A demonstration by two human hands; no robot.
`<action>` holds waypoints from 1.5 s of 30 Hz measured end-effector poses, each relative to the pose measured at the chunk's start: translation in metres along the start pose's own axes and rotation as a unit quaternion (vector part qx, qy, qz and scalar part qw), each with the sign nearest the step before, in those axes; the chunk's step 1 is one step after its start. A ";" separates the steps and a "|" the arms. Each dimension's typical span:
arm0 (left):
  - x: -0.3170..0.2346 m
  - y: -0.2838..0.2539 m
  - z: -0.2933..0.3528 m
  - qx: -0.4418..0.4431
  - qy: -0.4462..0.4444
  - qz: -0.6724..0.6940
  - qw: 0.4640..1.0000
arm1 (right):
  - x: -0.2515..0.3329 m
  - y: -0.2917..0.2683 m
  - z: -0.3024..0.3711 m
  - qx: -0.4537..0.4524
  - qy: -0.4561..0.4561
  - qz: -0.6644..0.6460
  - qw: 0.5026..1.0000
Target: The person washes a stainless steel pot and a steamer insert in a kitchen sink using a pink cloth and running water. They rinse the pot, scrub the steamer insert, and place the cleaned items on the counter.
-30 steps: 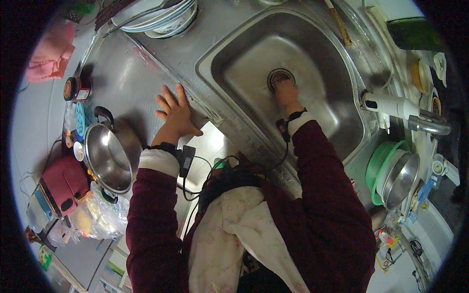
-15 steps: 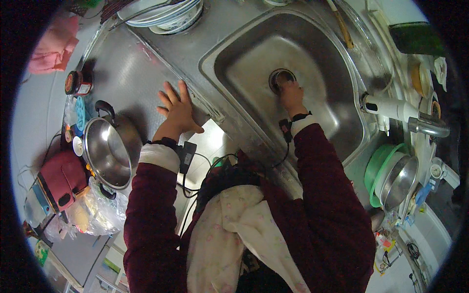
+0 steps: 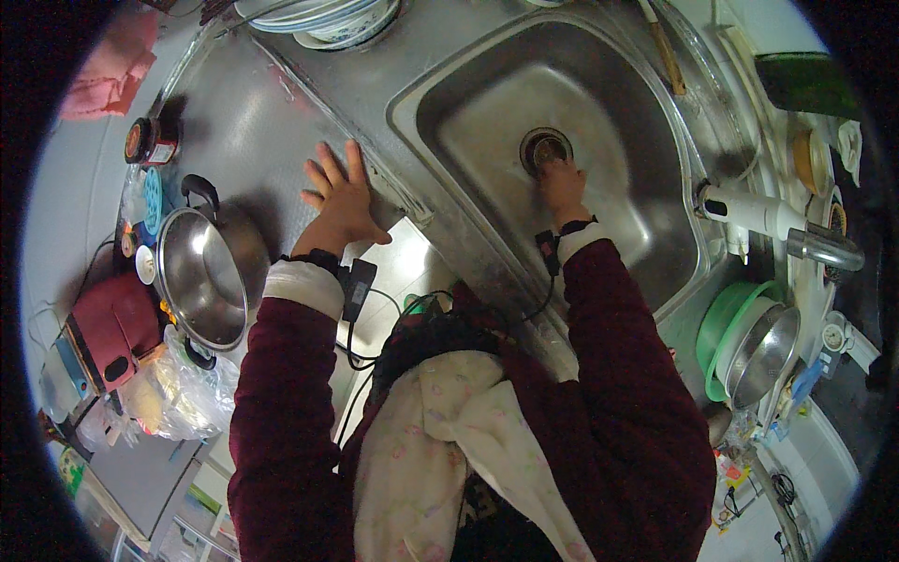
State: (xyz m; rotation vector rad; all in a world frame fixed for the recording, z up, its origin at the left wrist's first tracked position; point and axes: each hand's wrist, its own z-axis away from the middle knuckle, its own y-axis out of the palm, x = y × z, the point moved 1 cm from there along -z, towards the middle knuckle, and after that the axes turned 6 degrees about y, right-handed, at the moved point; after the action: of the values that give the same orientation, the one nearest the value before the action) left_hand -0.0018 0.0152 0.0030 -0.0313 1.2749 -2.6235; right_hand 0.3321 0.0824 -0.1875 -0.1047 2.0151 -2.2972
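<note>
Fingers (image 3: 355,161) of the left hand (image 3: 341,212) spread wide, thumb out to the side, nothing held; hand lies palm down at the steel counter (image 3: 239,103), left of the sink (image 3: 609,140); firm contact cannot be confirmed. Right hand (image 3: 564,192) inside the sink, fingers bunched and pointing down at the drain fitting (image 3: 541,148); tips partly hidden, so cannot tell whether they grip it. Drain fitting: set in the sink floor, round, dark within. Surroundings, by the sink: two-handled steel pot (image 3: 239,244) well to its left, stacked dishes (image 3: 342,33) beyond its far left corner, white faucet (image 3: 758,208) at its right edge, green basin (image 3: 716,328) to its near right.
</note>
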 end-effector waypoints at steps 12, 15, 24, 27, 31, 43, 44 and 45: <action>-0.002 0.000 0.001 -0.010 -0.004 0.005 1.000 | 0.006 -0.017 0.002 0.006 -0.002 0.020 1.000; -0.002 -0.002 0.002 -0.008 -0.001 0.014 1.000 | 0.007 -0.015 0.004 -0.028 0.004 0.008 1.000; -0.004 -0.002 0.002 -0.008 -0.004 -0.003 1.000 | -0.002 -0.007 0.004 -0.075 0.011 -0.014 0.997; -0.004 -0.002 0.003 -0.020 0.000 0.003 1.000 | -0.005 -0.012 0.007 0.002 0.048 -0.017 0.999; -0.005 -0.003 0.007 -0.023 -0.001 0.005 1.000 | -0.009 -0.036 0.026 -0.060 0.038 -0.046 0.996; 0.027 0.050 0.068 -0.305 0.306 0.187 0.882 | -0.075 -0.139 0.226 -0.011 0.052 -0.123 0.991; 0.040 0.064 0.080 -0.330 0.357 0.284 0.827 | -0.076 -0.142 0.241 -0.005 0.060 -0.112 0.992; 0.057 0.081 0.093 -0.248 0.348 0.372 0.824 | -0.075 -0.144 0.256 -0.024 0.078 -0.111 0.991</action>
State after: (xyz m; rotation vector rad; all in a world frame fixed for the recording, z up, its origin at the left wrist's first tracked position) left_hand -0.0308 -0.1171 -0.0062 1.1749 1.6772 -1.5901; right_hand 0.4315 -0.1426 -0.0109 -0.1654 2.2403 -2.4566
